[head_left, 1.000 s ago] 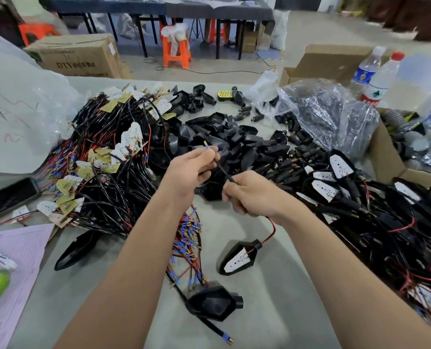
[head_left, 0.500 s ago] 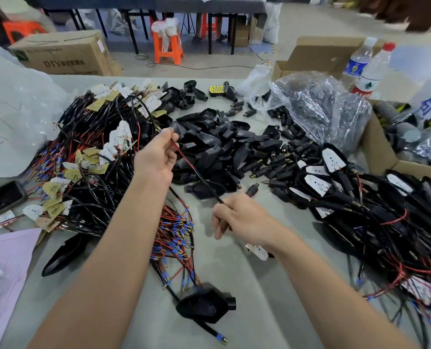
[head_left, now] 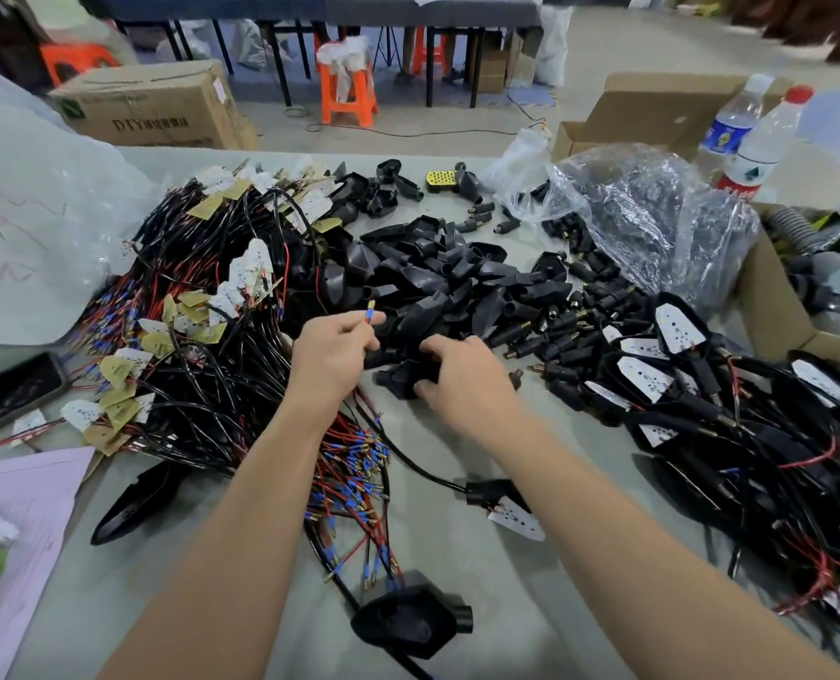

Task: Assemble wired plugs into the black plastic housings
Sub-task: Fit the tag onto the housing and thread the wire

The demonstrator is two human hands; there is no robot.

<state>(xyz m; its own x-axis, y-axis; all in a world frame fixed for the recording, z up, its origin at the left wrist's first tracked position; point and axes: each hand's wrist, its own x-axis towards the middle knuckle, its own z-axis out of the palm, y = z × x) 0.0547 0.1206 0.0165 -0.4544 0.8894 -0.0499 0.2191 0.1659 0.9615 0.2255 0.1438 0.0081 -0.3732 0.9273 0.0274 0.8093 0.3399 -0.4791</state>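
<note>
I note the left hand (head_left: 332,358) pinching a blue-sleeved wire terminal (head_left: 370,315) between thumb and forefinger, brass tip pointing up. The right hand (head_left: 464,385) sits just beside it, fingers curled round a black housing (head_left: 398,380) at the near edge of the housing pile (head_left: 437,287), mid-worktop (head_left: 482,571). A wire-harness tangle (head_left: 202,336) lies to the left.

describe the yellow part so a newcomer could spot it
Beyond the central pile of black housings, left of the clear bag, lies a small yellow part. It is the only yellow, hole-dotted piece among black ones.
</note>
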